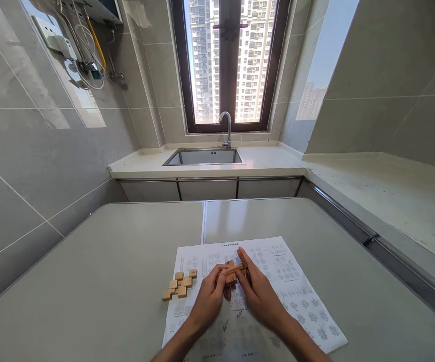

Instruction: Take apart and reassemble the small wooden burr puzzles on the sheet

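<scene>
Above a printed sheet [304,301], my two hands meet around a small cluster of notched wooden puzzle pieces [231,278]. My left hand [210,297] pinches the cluster from the left, thumb and fingers closed on it. From the other side, my right hand [259,291] grips it, with a wooden piece by its raised fingers. One light bar lies slanted across the top of the cluster. My fingers hide part of how the pieces fit together. To the left, several loose notched wooden pieces [182,292] lie in a group, partly over the sheet's left edge.
The sheet with small diagrams lies on a pale table [127,271] with a seam down its middle. Beyond it stand a white counter [270,158], a sink [206,157] and a faucet [228,130] under a window. A side counter [409,196] runs along the right.
</scene>
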A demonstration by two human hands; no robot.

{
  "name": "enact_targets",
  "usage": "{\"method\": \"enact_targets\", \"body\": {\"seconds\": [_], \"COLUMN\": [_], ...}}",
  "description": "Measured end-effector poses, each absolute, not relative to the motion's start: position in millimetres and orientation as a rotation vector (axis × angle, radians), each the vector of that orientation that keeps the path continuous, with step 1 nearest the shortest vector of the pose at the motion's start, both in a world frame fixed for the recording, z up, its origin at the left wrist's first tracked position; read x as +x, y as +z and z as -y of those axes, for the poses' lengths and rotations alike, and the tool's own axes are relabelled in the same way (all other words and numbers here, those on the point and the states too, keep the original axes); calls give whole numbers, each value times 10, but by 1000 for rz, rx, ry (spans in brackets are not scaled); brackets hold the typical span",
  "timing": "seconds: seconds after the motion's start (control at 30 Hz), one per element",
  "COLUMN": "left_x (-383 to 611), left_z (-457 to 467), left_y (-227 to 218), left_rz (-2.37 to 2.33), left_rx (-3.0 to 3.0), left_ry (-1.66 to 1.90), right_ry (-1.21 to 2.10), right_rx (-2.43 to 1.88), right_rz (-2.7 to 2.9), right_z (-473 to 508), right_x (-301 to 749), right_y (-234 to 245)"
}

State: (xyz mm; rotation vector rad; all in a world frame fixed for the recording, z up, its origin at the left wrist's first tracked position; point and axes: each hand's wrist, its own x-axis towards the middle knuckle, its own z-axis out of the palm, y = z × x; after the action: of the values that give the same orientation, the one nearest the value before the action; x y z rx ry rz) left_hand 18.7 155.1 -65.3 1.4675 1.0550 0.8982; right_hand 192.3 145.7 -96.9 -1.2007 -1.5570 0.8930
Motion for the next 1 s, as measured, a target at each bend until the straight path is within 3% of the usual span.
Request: {"method": "enact_targets", "body": {"seconds": [0.4,0.83,1.0], "left_x": [196,169,183], "left_z": [-1541,-1518,-1449], "left_y": [-664,-578,-622], "left_rz": [-1011,-1022,-935], "left_rx": [1454,1477,1446], "left_ry": [902,1058,1079], "right_ry": [990,1668,1722], "right_rx": [-1171,-815,-816], "right_rz": [1560,970,962], "right_z": [-1452,-1519,-1549], "right_x": [1886,1924,1926], "right_y": [-962,-850,-899]}}
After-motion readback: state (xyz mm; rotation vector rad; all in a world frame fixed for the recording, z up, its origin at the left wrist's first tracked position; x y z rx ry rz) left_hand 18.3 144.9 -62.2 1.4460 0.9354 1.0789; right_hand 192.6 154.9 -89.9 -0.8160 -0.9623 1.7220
